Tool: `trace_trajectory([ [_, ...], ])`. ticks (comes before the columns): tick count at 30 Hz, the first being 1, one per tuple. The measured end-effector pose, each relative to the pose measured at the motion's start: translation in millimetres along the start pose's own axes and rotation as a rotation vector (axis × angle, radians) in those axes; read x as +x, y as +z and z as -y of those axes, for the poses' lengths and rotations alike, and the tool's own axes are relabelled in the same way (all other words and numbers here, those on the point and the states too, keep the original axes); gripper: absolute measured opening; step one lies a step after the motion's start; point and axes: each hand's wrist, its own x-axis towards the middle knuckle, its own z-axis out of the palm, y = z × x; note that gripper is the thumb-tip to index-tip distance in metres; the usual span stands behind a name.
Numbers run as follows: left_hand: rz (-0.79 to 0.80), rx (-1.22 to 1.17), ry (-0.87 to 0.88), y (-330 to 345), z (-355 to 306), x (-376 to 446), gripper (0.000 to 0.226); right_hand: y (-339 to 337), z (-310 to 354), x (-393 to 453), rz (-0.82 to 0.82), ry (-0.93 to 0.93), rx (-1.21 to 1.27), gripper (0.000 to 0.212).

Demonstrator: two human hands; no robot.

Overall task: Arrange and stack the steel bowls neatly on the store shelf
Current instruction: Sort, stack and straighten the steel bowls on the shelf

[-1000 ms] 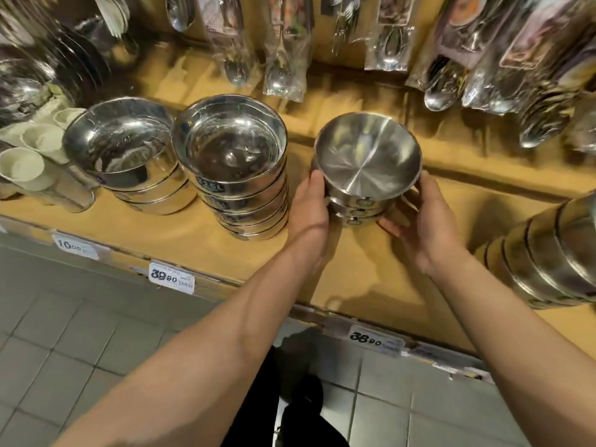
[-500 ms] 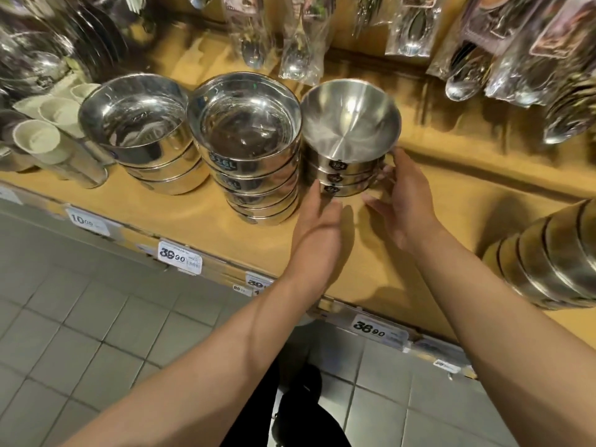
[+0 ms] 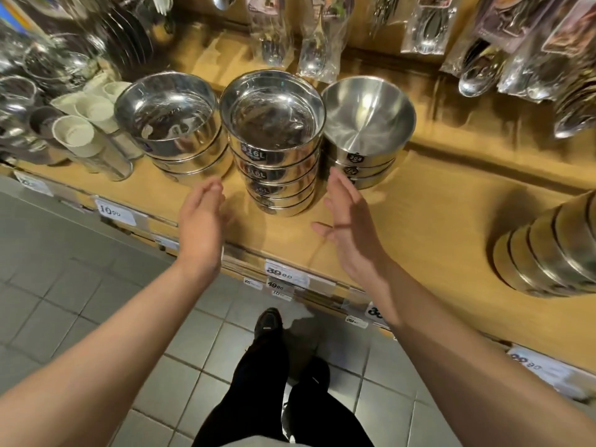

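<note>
— Bowls first: where do they sit?

— On the shelf (image 3: 451, 201), a smooth tan board. Three polished steel stacks stand in a row. The left stack (image 3: 174, 130) is wide, straight-walled and low. The middle stack (image 3: 274, 140) is the tallest, straight-walled rings with black round labels reading 316L, mirror-bright inside. The right stack (image 3: 367, 124) is a few flared, conical bowls with a brushed, matte inside and small black labels. Middle and right stacks look to touch at the rims; left and middle sit just beside each other.

— And the hands?

— Both are empty. The left hand (image 3: 201, 217) hovers in front of the gap between left and middle stacks, fingers straight and together, palm turned inward. The right hand (image 3: 346, 221) is spread flat, thumb out, fingertips near the base of the right stack; whether they touch it I cannot tell. The middle stack lies between the two palms.

— Anything else of steel?

— A tilted stack (image 3: 554, 250) of bowls leans at the far right, well apart from the row. Spoons (image 3: 309, 56) in clear crinkled packets hang behind. Pale round cups (image 3: 75, 133) stand at the left. White price tags (image 3: 285, 274) line the shelf edge above grey floor tiles (image 3: 80, 311).
</note>
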Motion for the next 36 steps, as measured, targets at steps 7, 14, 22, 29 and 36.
trace_trajectory([
  [7, 0.371, -0.067, -0.081, 20, -19, 24, 0.037, 29, 4, 18, -0.043, -0.07, -0.006, 0.058],
  [14, 0.39, -0.03, -0.099, 19, -16, 27, 0.042, 27, -3, 14, -0.02, -0.161, -0.019, 0.034],
  [22, 0.48, -0.035, -0.088, 33, -2, -13, 0.049, -8, -2, -26, -0.025, -0.168, 0.079, 0.046],
  [29, 0.576, -0.035, -0.12, 76, 8, -49, 0.041, -67, -2, -47, -0.082, -0.131, 0.051, 0.028],
  [36, 0.623, -0.086, -0.211, 133, 4, -76, 0.052, -127, 7, -45, -0.139, -0.099, 0.05, 0.036],
])
